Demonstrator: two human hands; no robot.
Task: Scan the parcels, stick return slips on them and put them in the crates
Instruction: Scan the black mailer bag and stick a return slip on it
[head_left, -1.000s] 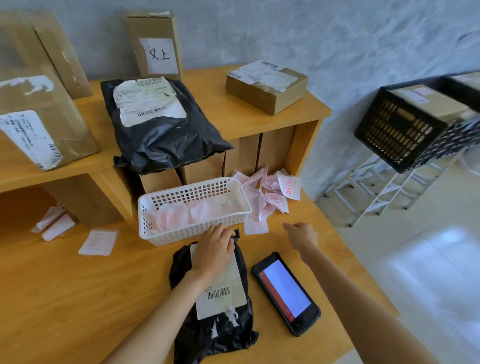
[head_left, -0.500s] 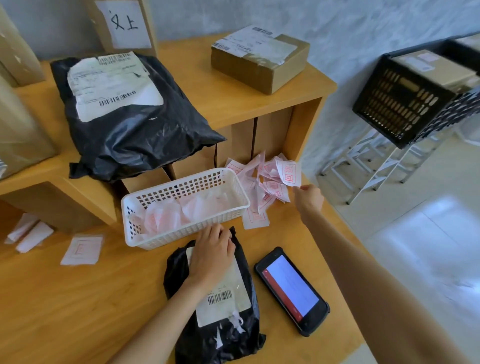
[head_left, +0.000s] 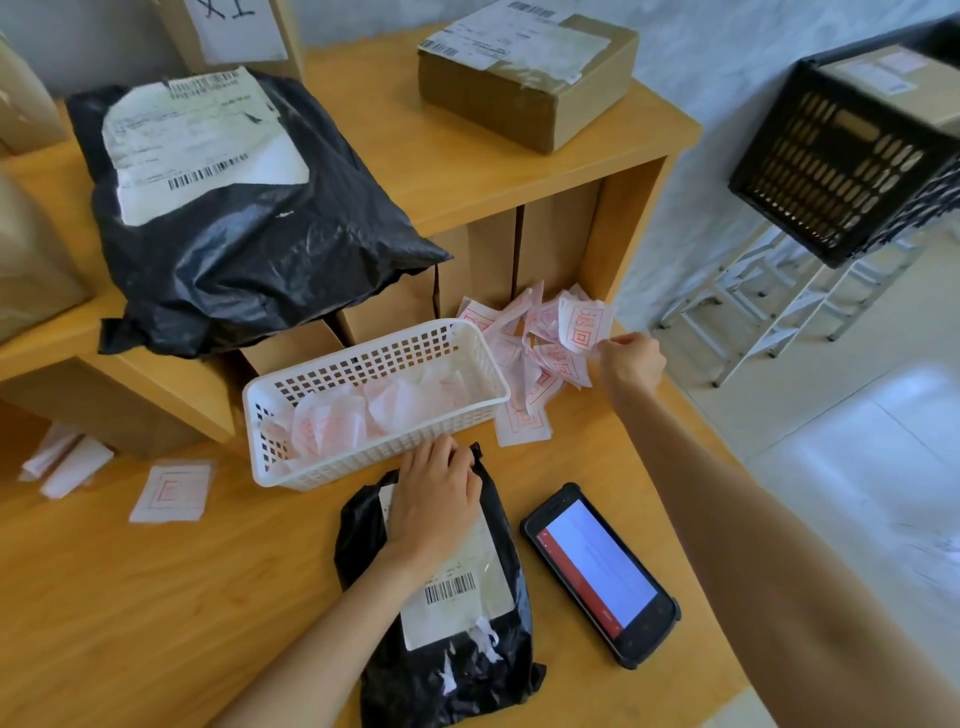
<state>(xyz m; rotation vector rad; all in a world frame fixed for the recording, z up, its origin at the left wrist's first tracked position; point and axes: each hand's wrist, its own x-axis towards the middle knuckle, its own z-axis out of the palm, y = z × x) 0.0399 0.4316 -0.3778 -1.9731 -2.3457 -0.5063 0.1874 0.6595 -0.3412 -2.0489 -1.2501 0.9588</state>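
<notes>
A small black parcel bag (head_left: 457, 660) with a white barcode label lies on the wooden table (head_left: 156, 597) near the front. My left hand (head_left: 436, 499) rests flat on its top end. My right hand (head_left: 631, 361) pinches the edge of a white return slip (head_left: 582, 327) with a red stamp, at the top of a loose pile of slips (head_left: 535, 374) by the shelf. The handheld scanner (head_left: 600, 571) lies to the right of the bag with its screen lit. A black crate (head_left: 841, 161) holding a brown box stands on a white rack at the right.
A white plastic basket (head_left: 483, 374) with crumpled paper sits just behind the bag. On the shelf top lie a large black parcel bag (head_left: 244, 234) and a cardboard box (head_left: 524, 78). One slip (head_left: 171, 491) and paper scraps lie at the left. The table's right edge is close.
My right hand moved away from beside the scanner up to the slip pile and took hold of a slip. My left hand stayed on the bag. The view tilted downward.
</notes>
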